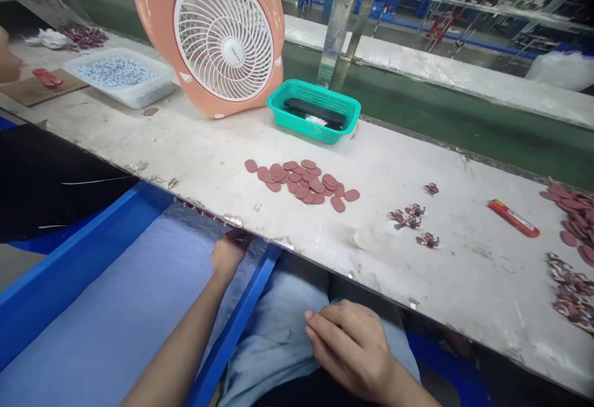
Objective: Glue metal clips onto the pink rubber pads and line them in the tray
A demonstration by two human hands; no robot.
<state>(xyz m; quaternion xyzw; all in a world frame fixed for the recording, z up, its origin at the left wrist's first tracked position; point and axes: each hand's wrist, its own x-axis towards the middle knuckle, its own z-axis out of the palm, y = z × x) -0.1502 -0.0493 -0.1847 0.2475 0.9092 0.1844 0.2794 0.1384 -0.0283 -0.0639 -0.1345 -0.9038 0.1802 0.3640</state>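
My left hand (228,252) reaches down over a blue bin (109,237) lined with a pale plastic sheet. Its fingers go under the table's front edge, so their grip is hidden. A row of small dark red pieces (199,210) shows along the bin's far end, beside that hand. Over my lap, my right hand (350,348) is loosely curled, fingers together, with nothing visible in it. On the table in front lies a loose spread of flat, oval, reddish-brown pieces (301,183). Right of them are several small brown-and-white clusters (411,216).
An orange fan (208,42) stands behind, beside a green basket (315,132) with dark items inside. Leftward is a white tray (134,94) of small pieces, near another person's hand (8,60). A red utility knife (513,218) and more oval pieces (575,209) lie at right.
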